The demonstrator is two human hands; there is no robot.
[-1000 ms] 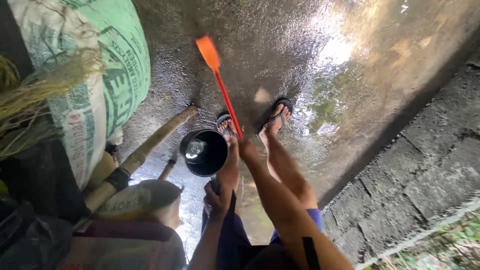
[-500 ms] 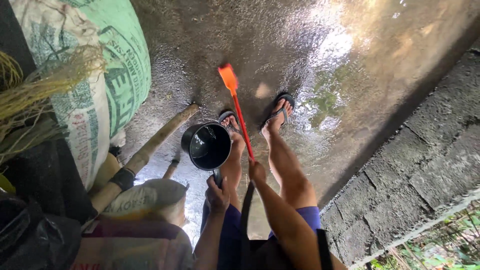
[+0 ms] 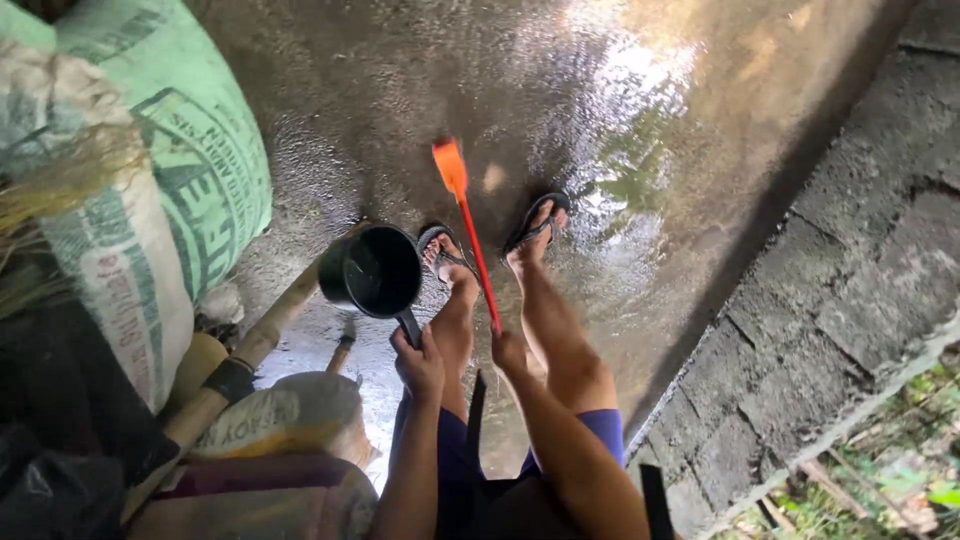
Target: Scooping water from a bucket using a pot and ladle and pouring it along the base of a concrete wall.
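A: What does the left hand (image 3: 420, 365) hold?

B: It is closed around the handle of a black dipper (image 3: 372, 271). The dipper is in the air above the wet floor (image 3: 560, 90), tilted, with its open mouth turned toward the camera. It is just beside the left foot.

A: And the right hand (image 3: 510, 352)?

B: It grips the lower end of a thin red stick (image 3: 478, 262). The stick points away from the person, between the 2 feet, and it ends in an orange flat tip (image 3: 450, 166) over the floor.

A: What is on the feet?

B: 2 dark sandals (image 3: 535, 222), standing on the wet concrete.

A: What is around the person?

B: On the left there is a big green and white sack (image 3: 150, 200), and a bamboo pole (image 3: 255, 345) lies near it. Below there is another sack (image 3: 290, 415). On the right runs a low wall (image 3: 840, 290) of grey blocks.
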